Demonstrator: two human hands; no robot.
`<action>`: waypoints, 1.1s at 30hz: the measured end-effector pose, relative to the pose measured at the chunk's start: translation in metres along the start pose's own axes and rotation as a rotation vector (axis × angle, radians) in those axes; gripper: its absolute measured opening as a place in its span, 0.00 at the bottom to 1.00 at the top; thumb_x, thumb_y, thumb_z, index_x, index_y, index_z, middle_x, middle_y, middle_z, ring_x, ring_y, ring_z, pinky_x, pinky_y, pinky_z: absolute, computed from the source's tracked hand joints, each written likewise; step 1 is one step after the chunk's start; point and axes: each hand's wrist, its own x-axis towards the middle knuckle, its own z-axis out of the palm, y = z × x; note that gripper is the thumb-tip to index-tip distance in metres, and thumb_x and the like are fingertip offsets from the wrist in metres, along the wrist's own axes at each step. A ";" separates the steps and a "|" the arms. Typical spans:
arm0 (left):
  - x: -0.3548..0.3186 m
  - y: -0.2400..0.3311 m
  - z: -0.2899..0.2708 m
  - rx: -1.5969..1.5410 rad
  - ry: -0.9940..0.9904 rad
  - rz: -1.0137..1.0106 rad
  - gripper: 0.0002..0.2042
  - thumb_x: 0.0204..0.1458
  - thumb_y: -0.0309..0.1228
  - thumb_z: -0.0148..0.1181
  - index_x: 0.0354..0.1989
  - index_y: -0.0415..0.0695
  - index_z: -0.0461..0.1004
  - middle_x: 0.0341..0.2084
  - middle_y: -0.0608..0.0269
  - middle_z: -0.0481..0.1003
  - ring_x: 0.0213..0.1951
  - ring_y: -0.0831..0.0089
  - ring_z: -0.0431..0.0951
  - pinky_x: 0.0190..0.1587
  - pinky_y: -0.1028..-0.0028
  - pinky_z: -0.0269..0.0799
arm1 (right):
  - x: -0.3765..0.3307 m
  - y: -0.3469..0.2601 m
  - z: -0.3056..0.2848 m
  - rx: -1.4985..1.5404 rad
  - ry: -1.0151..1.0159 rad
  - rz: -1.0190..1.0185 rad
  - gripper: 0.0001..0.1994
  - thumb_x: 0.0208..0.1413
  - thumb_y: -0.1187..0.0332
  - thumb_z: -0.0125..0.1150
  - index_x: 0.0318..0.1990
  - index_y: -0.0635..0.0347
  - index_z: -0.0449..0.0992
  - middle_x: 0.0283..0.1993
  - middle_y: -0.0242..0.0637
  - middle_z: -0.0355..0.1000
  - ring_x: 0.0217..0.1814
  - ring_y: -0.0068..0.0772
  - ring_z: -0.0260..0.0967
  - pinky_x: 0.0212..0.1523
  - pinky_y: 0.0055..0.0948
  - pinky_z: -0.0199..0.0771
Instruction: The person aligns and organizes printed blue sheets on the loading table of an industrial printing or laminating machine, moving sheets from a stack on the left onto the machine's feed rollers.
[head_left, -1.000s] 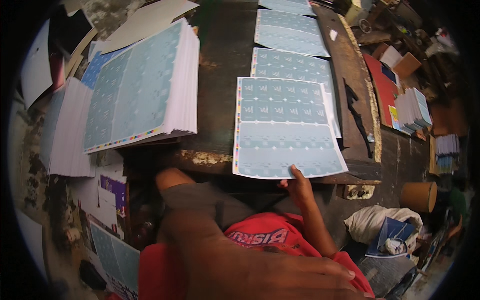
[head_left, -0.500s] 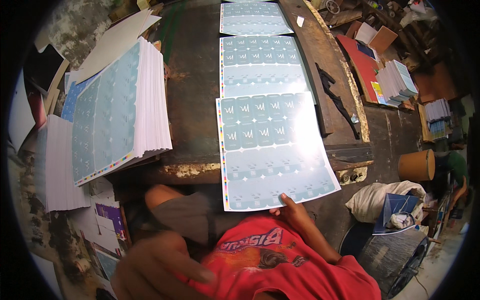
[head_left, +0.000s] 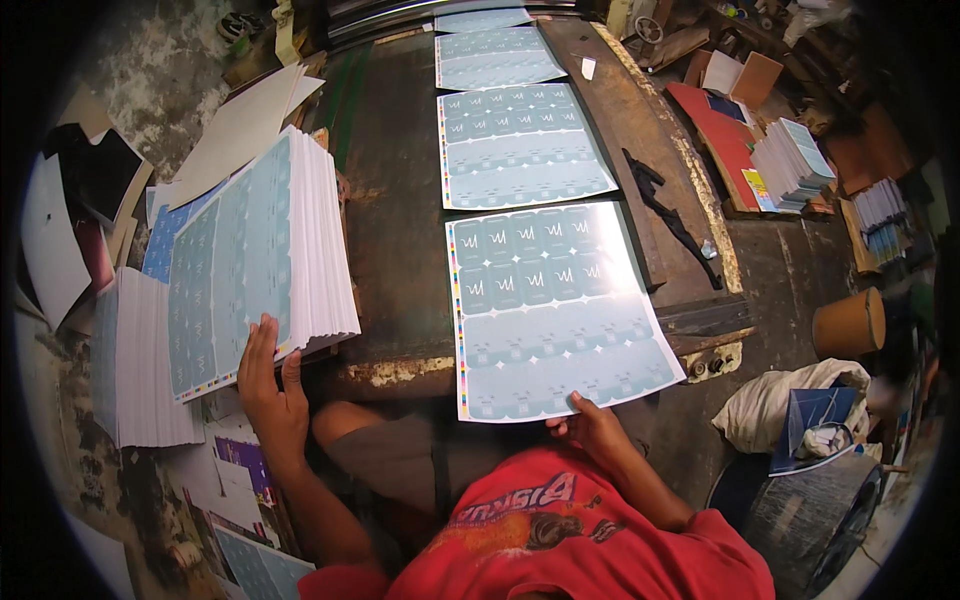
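Note:
My right hand (head_left: 588, 422) pinches the near edge of a printed sheet (head_left: 560, 330), thumb on top. The sheet is pale teal with rounded panels, a white script mark and a colour strip along its left side. Its far part lies over the dark bench. Beyond it, apart by a narrow gap, is a matching sheet (head_left: 525, 145), with others in line behind. On the left, my left hand (head_left: 272, 385) touches the near corner of a thick stack of such sheets (head_left: 235, 270). Its fingers are stretched out over the top sheet, the thumb apart near the edge.
The worn dark bench top (head_left: 395, 240) carries a raised dark rail and a black strap (head_left: 665, 215) at right. Another paper stack (head_left: 150, 370) stands lower left. A white sack (head_left: 790, 400), a drum (head_left: 800, 510) and a brown bucket (head_left: 848, 322) are at right.
My left hand has moved up and forward from near my body onto the stack. The held sheet no longer overlaps the one beyond it. My right hand keeps its pinch. The view has shifted slightly.

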 end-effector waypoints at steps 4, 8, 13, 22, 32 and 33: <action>-0.004 -0.005 0.010 0.017 0.119 0.009 0.17 0.60 0.36 0.56 0.53 0.40 0.75 0.52 0.54 0.77 0.59 0.53 0.72 0.59 0.61 0.63 | 0.021 -0.010 -0.002 0.033 -0.028 -0.062 0.21 0.66 0.54 0.48 0.52 0.66 0.67 0.38 0.47 0.77 0.34 0.30 0.73 0.43 0.33 0.75; -0.003 -0.005 0.007 -0.066 0.157 -0.042 0.15 0.61 0.37 0.55 0.48 0.39 0.78 0.48 0.56 0.79 0.57 0.56 0.73 0.57 0.62 0.65 | 0.033 -0.028 0.010 0.055 -0.015 -0.104 0.20 0.67 0.55 0.48 0.51 0.66 0.68 0.39 0.48 0.77 0.34 0.31 0.73 0.44 0.34 0.75; 0.001 -0.007 0.011 -0.281 0.245 -0.142 0.15 0.64 0.36 0.51 0.44 0.36 0.79 0.45 0.55 0.80 0.51 0.59 0.76 0.55 0.65 0.66 | 0.048 -0.036 0.029 0.130 0.057 -0.239 0.19 0.66 0.57 0.49 0.54 0.62 0.65 0.42 0.47 0.77 0.34 0.29 0.73 0.43 0.36 0.76; 0.008 0.006 0.018 -0.473 0.294 -0.445 0.16 0.65 0.34 0.49 0.41 0.31 0.77 0.36 0.56 0.78 0.43 0.70 0.73 0.49 0.70 0.68 | 0.042 -0.039 0.042 0.161 0.191 -0.412 0.28 0.65 0.61 0.49 0.70 0.52 0.50 0.57 0.42 0.69 0.39 0.29 0.73 0.43 0.35 0.76; 0.000 0.040 -0.009 -0.587 0.287 -0.233 0.14 0.62 0.32 0.47 0.31 0.35 0.75 0.31 0.56 0.79 0.39 0.64 0.77 0.63 0.58 0.58 | 0.030 -0.056 0.059 0.072 -0.104 -0.344 0.29 0.64 0.59 0.52 0.68 0.62 0.57 0.49 0.41 0.75 0.41 0.28 0.72 0.46 0.30 0.74; 0.005 0.053 -0.012 -0.559 0.212 -0.046 0.14 0.61 0.32 0.47 0.27 0.38 0.74 0.26 0.58 0.78 0.38 0.63 0.78 0.65 0.50 0.53 | 0.025 -0.062 0.063 0.046 -0.149 -0.345 0.29 0.64 0.59 0.52 0.68 0.61 0.57 0.50 0.41 0.75 0.41 0.26 0.72 0.46 0.29 0.75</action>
